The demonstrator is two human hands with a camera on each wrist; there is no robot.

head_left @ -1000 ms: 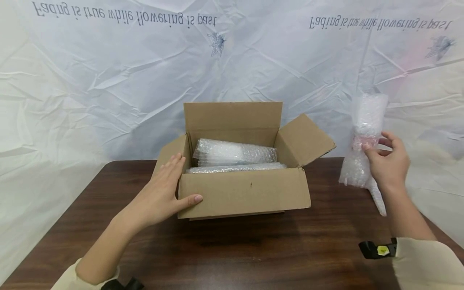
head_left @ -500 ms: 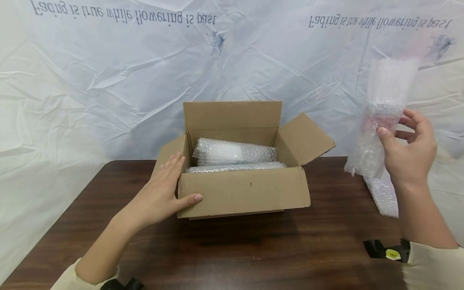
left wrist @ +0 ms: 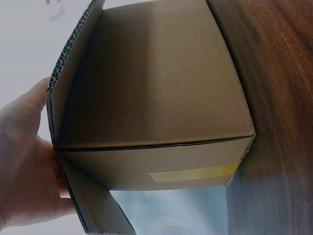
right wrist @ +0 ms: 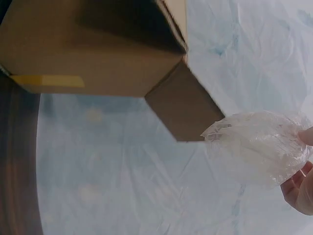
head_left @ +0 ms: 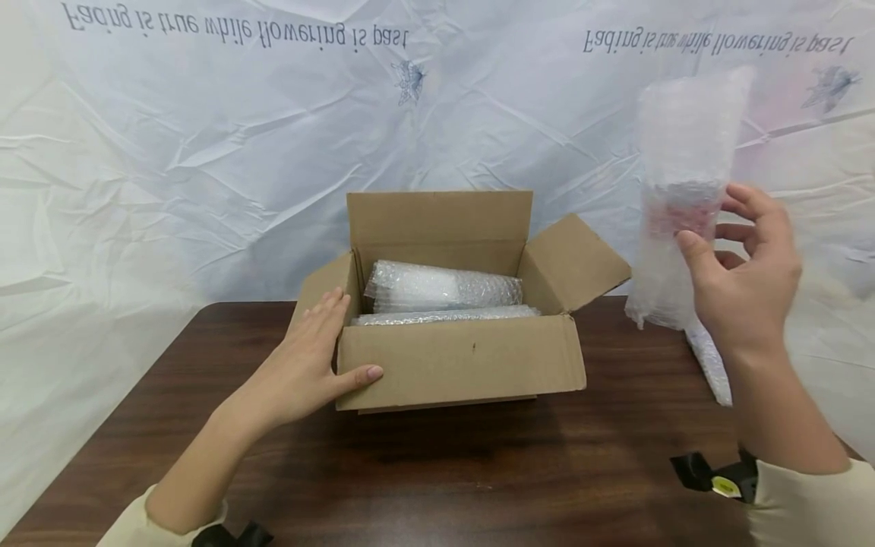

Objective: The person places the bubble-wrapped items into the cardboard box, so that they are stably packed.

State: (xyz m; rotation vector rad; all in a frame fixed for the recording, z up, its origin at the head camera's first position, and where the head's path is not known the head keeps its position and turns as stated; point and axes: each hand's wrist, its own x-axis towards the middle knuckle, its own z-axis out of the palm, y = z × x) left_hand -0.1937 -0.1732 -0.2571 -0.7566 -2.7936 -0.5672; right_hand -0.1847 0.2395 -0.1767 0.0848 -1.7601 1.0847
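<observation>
An opened cardboard box (head_left: 465,365) stands mid-table with its flaps folded out. Inside it lie bubble-wrapped bundles (head_left: 444,289). My left hand (head_left: 314,357) rests with straight fingers along the box's left flap, its thumb on the front flap; the left wrist view shows the box's side (left wrist: 156,83) beside that hand. To the right of the box, my right hand (head_left: 748,266) pinches a bubble-wrapped package (head_left: 690,152) around its reddish middle band, holding it upright above the table. In the right wrist view the package's clear wrapped end (right wrist: 259,147) points toward the box.
Another piece of bubble wrap (head_left: 709,361) lies on the dark wooden table (head_left: 437,471) at the right, partly behind my right forearm. White printed cloth (head_left: 273,152) hangs behind the table. The box's right flap (head_left: 581,262) sticks out toward the package.
My right hand has lifted the bubble-wrapped package upward, swinging right and then back left toward the box. The left hand and the box have stayed in place.
</observation>
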